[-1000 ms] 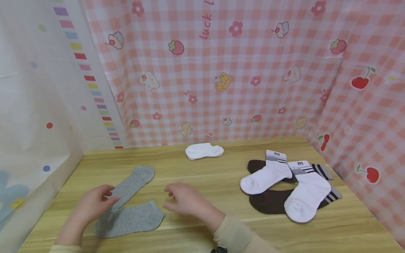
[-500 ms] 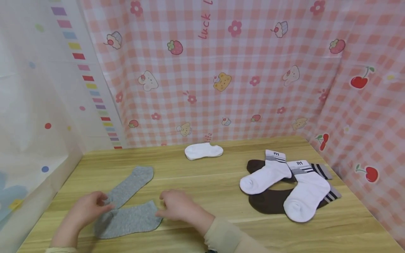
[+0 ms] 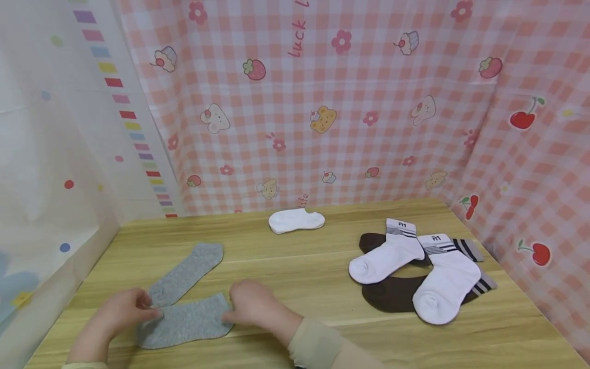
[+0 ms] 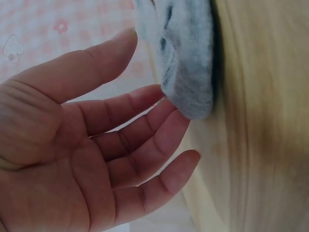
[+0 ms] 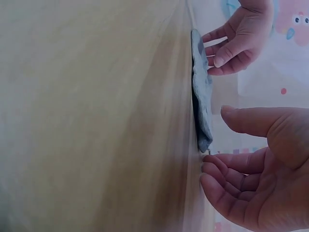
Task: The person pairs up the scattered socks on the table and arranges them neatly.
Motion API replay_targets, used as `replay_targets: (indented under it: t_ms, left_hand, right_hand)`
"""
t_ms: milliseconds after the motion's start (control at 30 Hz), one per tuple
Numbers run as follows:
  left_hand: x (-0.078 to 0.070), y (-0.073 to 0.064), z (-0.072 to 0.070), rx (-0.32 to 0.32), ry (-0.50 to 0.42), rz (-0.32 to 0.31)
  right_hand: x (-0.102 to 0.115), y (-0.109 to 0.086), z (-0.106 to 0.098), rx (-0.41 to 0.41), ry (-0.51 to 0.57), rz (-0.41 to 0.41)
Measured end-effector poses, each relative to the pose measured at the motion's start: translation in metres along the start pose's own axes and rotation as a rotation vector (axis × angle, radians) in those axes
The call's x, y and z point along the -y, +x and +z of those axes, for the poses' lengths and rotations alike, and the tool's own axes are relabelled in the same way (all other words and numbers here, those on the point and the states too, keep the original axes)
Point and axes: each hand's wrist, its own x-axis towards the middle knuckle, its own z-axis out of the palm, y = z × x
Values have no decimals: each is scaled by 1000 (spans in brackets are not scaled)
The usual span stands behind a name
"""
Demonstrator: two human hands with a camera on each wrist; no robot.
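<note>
Two grey ankle socks lie flat on the left of the table. The nearer grey sock [image 3: 189,323] runs crosswise, between both hands. At its left end is my left hand [image 3: 121,313]; in the left wrist view the fingertips meet the sock's edge while the thumb stands apart. My right hand [image 3: 258,303] is at the other end of this sock. The right wrist view has its fingertips low at the sock's end, close to the wood, with the thumb raised away from them. Behind lies the farther grey sock [image 3: 186,274], slanting up to the right.
A white low-cut sock [image 3: 295,221] lies at the table's back edge. On the right, two white socks [image 3: 442,287] with striped cuffs overlap dark brown socks [image 3: 394,296]. A pink checked cloth [image 3: 322,154] hangs behind the wooden table [image 3: 318,266].
Both hands have come down toward the nearer grey sock. The left hand moved left and nearer, off the farther sock; the right hand moved left to the sock's right end.
</note>
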Motion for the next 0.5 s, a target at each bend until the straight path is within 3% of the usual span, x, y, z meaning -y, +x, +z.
replay_targets:
  t_ms: [233, 500]
  left_hand:
    - [6, 4, 5, 9, 4, 9]
    - [12, 8, 9, -40, -4, 69]
  right_hand:
    - [8, 5, 5, 12, -19, 43]
    - [15, 13, 14, 2, -119, 92]
